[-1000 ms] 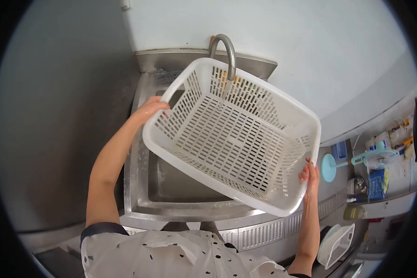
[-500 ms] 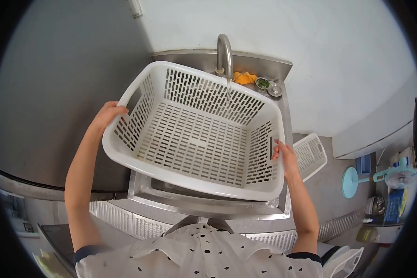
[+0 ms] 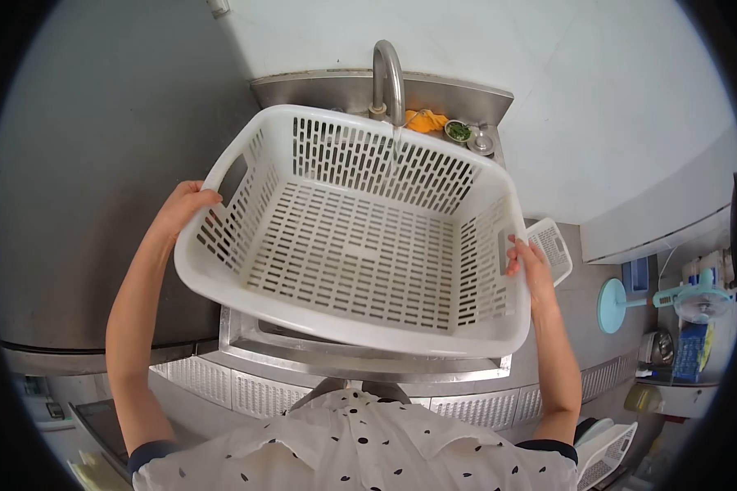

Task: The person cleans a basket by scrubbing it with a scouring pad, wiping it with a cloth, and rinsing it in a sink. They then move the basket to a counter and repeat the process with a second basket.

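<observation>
A large white plastic basket (image 3: 354, 252) with slotted walls and floor is held over the metal sink (image 3: 303, 352), its inside facing me. My left hand (image 3: 187, 206) grips the left rim, the thumb on top near the handle hole. At the right end my right hand (image 3: 529, 260) is closed on the other handle, with fingertips showing through the slot. From the curved metal faucet (image 3: 391, 82) a thin stream of water falls onto the basket's far wall. Most of the sink basin is hidden beneath the basket.
Behind the sink lie an orange cloth (image 3: 424, 121), a bowl with green bits (image 3: 458, 131) and a metal strainer (image 3: 481, 144). A smaller white basket (image 3: 550, 250) is to the right, near a turquoise fan (image 3: 700, 303). A grey panel (image 3: 115, 164) rises close on the left.
The basket has come up nearer to me and looks larger, its right end shifted right along with my right hand. The view has tilted slightly; water still runs.
</observation>
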